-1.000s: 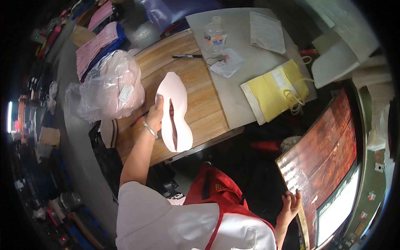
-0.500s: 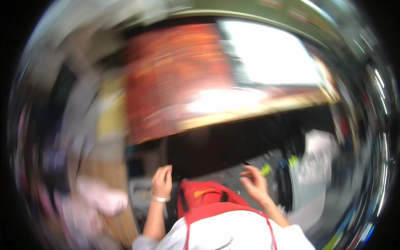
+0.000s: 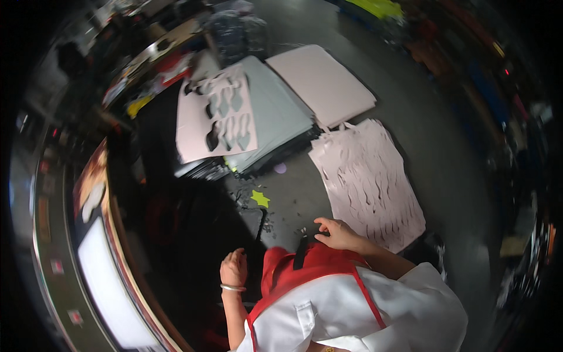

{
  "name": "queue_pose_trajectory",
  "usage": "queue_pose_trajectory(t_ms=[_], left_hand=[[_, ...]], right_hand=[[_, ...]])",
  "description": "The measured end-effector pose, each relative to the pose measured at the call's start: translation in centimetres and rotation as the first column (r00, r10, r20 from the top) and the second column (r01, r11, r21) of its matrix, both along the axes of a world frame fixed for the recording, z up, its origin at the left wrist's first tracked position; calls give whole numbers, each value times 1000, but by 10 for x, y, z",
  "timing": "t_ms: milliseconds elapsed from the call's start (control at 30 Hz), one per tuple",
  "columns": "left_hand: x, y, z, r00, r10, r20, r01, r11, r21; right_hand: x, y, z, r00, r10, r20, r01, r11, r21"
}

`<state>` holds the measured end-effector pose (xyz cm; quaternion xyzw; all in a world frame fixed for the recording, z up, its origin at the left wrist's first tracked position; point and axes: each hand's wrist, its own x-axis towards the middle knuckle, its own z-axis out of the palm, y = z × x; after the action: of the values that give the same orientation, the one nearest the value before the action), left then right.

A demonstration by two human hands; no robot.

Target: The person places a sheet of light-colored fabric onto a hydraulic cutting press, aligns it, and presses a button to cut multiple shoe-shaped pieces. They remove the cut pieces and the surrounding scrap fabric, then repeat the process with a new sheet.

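Note:
Near the lower middle, my left hand [image 3: 233, 270] hangs with its fingers curled in; nothing shows in it. It wears a pale bangle [image 3: 233, 287]. My right hand [image 3: 337, 234] has its thumb and fingers apart and is empty, in front of my red apron [image 3: 311, 261]. Closest to it lies a pile of pale pink sheets [image 3: 369, 182] with many wavy slits, low on the floor. Beyond are a pink sheet with cut-out holes [image 3: 189, 132], a stack of grey-green sheets [image 3: 270, 97] and a stack of plain pink sheets [image 3: 319, 82].
A workbench with a bright white panel [image 3: 114, 281] runs along my left. Yellow-green scrap [image 3: 260, 199] and small dark bits lie on the grey floor [image 3: 287, 202]. Dark plastic-wrapped bundles [image 3: 237, 35] stand at the back. Cluttered shelving [image 3: 469, 64] lines the far right.
My view has swung right, away from the reddish bench top and bright panel, which now sits at the left. The sheet stacks have come into view. Both hands stay empty.

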<state>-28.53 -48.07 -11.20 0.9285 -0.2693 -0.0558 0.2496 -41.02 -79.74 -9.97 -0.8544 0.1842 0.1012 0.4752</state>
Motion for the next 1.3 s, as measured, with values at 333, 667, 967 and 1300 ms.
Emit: queue_pose_trajectory(t_ms=[333, 667, 967, 1300], left_hand=[[164, -165, -89, 828, -443, -344, 491, 869, 62], [283, -254, -206, 760, -478, -440, 584, 799, 140], [257, -244, -275, 734, 23, -679, 394, 800, 452], [199, -253, -201, 522, 491, -697, 294, 664, 687]], right_hand=[[87, -95, -56, 972, -228, 51, 226, 973, 44], [256, -217, -125, 923, -381, -60, 382, 924, 21], [317, -339, -316, 779, -557, -290, 585, 811, 13], [384, -470, -520, 454, -781, -429, 823, 552, -134]])
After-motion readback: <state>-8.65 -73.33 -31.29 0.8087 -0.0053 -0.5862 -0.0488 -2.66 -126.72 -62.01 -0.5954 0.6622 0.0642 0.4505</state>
